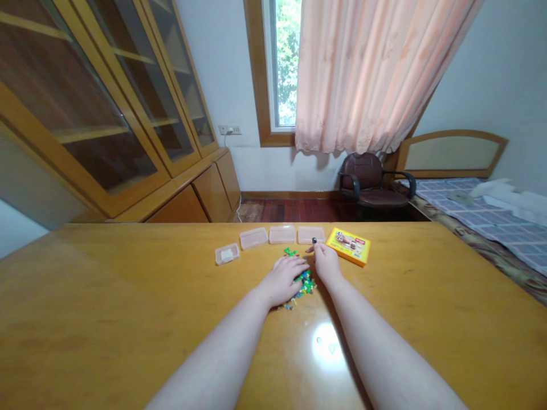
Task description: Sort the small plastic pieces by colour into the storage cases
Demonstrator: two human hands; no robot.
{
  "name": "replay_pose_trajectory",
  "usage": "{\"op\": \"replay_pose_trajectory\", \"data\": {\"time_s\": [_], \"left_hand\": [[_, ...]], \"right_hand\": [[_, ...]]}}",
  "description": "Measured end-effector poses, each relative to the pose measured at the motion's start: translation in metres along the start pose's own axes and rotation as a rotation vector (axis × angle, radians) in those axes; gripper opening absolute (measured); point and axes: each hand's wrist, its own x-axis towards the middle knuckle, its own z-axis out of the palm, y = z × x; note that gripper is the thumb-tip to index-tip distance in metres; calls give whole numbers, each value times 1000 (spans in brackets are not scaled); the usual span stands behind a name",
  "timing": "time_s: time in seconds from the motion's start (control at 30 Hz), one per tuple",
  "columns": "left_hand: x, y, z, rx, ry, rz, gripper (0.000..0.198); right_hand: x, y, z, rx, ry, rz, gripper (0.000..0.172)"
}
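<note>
A heap of tiny plastic bricks (306,283), mostly green with some blue, white and yellow, lies on the wooden table. My left hand (282,280) rests over the heap's left side, fingers stretched out, hiding part of it. A small green cluster (290,251) sits just beyond those fingers. To the right, my right hand (327,263) is closed, its fingertips together at the near edge of a clear plastic box (305,234). Something small and dark shows at the fingertips; I cannot tell whether it is a piece or a nail.
Left of that box stand two more clear boxes (282,234) (253,238) and a smaller one (227,254) with something white inside. A yellow box (349,246) lies right of my right hand. Beyond the table (128,319) are a chair (363,171), a bed and a glass-door cabinet.
</note>
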Motion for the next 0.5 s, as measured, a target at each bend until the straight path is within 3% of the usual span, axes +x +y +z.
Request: {"op": "replay_pose_trajectory", "data": {"time_s": [0.1,0.37,0.5], "left_hand": [[1,-2,2,-3,-19,-4,43],[4,-5,1,40,129,-105,31],[3,-4,2,4,103,-21,34]], "right_hand": [[1,3,0,-24,6,-14,43],[0,1,-1,-47,-19,-24,44],[-1,-1,-1,-74,-26,-33,44]]}}
